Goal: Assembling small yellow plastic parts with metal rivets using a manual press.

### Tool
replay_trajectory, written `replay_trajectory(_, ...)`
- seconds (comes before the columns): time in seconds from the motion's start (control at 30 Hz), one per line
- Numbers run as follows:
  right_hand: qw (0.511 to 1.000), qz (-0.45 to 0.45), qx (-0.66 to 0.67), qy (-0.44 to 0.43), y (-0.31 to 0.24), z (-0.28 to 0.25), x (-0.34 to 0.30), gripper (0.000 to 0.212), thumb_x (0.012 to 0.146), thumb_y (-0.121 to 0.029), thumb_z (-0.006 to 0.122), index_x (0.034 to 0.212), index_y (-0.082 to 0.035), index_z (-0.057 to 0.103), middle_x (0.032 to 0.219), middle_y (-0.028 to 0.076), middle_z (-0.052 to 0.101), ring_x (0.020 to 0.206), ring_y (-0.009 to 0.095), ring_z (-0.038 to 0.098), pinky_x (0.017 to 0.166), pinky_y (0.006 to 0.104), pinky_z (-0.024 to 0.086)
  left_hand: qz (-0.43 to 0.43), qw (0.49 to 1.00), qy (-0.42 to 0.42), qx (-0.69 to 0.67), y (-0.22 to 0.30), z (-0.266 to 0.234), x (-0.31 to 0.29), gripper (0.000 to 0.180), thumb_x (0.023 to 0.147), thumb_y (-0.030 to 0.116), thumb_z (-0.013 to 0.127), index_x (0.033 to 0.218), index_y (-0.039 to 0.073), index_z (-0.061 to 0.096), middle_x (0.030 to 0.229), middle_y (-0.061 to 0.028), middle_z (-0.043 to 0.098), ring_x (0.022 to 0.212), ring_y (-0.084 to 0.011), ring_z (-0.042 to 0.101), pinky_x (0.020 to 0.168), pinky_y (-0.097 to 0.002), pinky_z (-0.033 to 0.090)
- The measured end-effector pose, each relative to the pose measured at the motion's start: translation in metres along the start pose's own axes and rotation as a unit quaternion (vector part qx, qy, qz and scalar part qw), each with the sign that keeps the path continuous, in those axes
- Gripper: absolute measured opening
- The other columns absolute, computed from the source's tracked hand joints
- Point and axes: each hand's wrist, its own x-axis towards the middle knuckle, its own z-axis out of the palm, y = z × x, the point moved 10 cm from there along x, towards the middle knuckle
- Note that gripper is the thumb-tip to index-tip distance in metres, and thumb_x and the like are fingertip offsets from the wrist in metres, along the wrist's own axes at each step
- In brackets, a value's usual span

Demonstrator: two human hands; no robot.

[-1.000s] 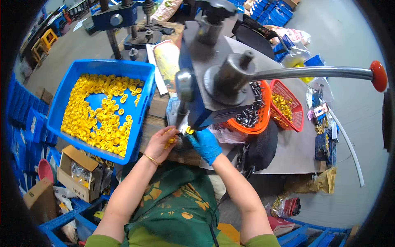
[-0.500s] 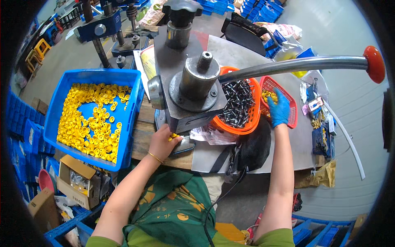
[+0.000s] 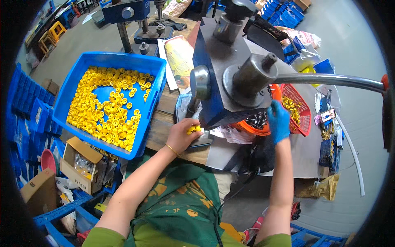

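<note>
My bare left hand (image 3: 181, 138), with a bracelet at its wrist, is closed around several small yellow plastic caps (image 3: 194, 130) beside the base of a hand press (image 3: 214, 74). My right hand (image 3: 279, 125), in a blue glove, is at the right edge of an orange basket (image 3: 263, 132) of black pin-like metal parts (image 3: 256, 120). Its fingers look drawn together, and whatever they hold is hidden. A red basket (image 3: 305, 119) with small yellow and brassy parts stands just right of that glove. At the left, many loose yellow caps lie in a blue tray (image 3: 154, 117).
The press's long metal lever (image 3: 329, 78) reaches out to the right above the baskets. Behind the tray stands another press (image 3: 127, 14). A black bag (image 3: 261, 154) lies at the table's front edge. An open cardboard box (image 3: 82, 166) sits below the tray.
My right hand has left the red basket and moved left to the orange one. My left hand now shows more yellow caps in its fingers. The whole view has shifted and tilted.
</note>
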Motion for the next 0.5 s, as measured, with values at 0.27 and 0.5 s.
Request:
replay_trajectory(0.27, 0.912, 0.164, 0.341, -0.159, -0.087, 0.097, -0.077, 0.012, 0.08, -0.01, 0.061, 0.089, -0.002, 0.061, 0.08, 0.008, 0.064, 0.071, 0.012, 0.06, 0.064, 0.0247, 0.047, 0.041, 0.999, 0.005, -0.023, 0.006, 0.0, 0.002, 0.026, 0.07, 0.01, 0.068, 0.093, 0.002, 0.059, 0.085, -0.0087, 0.059, 0.077, -0.019, 0.057, 0.068, -0.0277, 0.046)
replay_trajectory(0.5, 0.947, 0.089, 0.257, -0.173, -0.084, 0.139, -0.081, 0.015, 0.074, -0.016, 0.065, 0.079, -0.002, 0.062, 0.072, 0.017, 0.06, 0.064, 0.027, 0.059, 0.057, 0.0319, 0.045, -0.115, 0.951, 0.037, -0.284, -0.046, 0.003, -0.004, 0.021, 0.077, 0.01, 0.065, 0.095, 0.002, 0.058, 0.073, 0.0026, 0.053, 0.063, -0.0069, 0.05, 0.054, -0.0185, 0.04)
